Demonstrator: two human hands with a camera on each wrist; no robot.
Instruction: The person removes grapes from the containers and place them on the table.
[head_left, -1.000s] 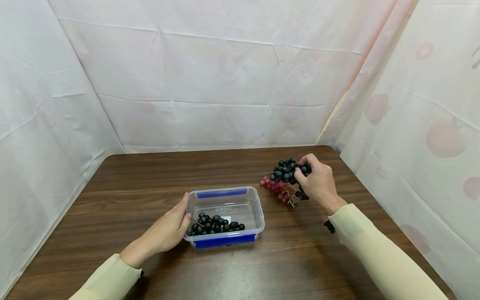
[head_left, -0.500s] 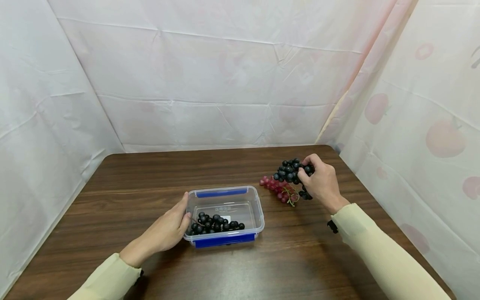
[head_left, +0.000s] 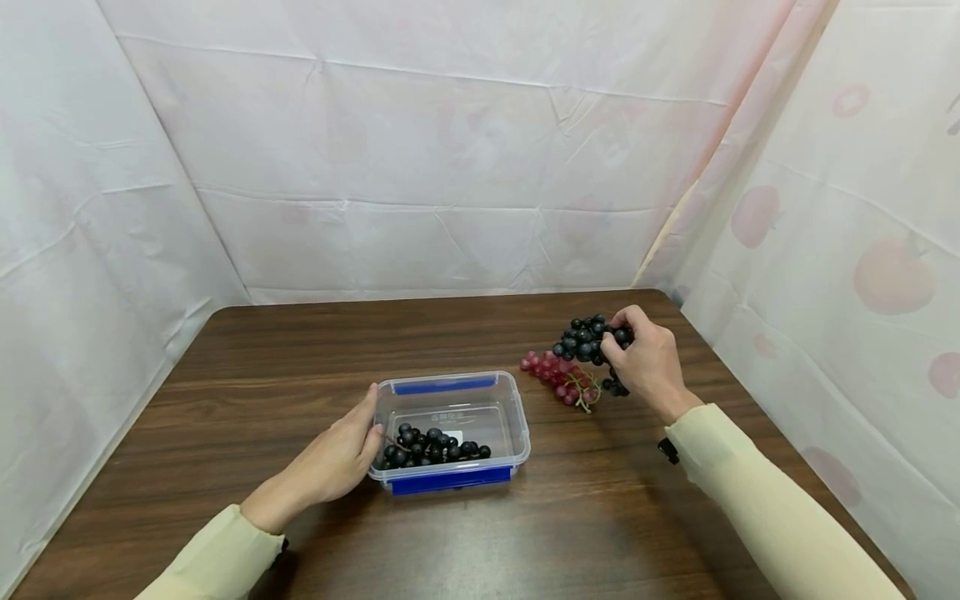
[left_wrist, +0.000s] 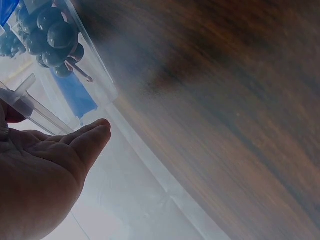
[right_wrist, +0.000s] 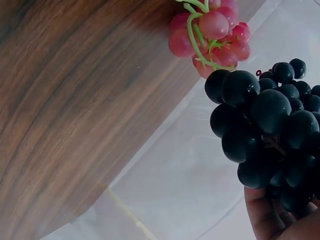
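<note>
My left hand (head_left: 341,454) rests its straight fingers along the left side of a clear plastic food container (head_left: 520,417) with blue clips. A bunch of black grapes (head_left: 431,446) lies inside, toward the near side. At the right, my right hand (head_left: 645,362) pinches another bunch of black grapes (head_left: 585,340) between thumb and fingers, raised off the table. Behind and below it, a bunch of red grapes (head_left: 555,375) with a green stem lies on the table. In the right wrist view, the held black grapes (right_wrist: 270,115) hide part of the fingers.
The brown wooden table (head_left: 480,542) is bounded at the back and sides by white hanging sheets (head_left: 450,150). The right sheet has faded fruit prints (head_left: 892,279).
My right hand has moved slightly to the right with its black grapes, uncovering more of the red bunch. The left hand and the container have stayed in place.
</note>
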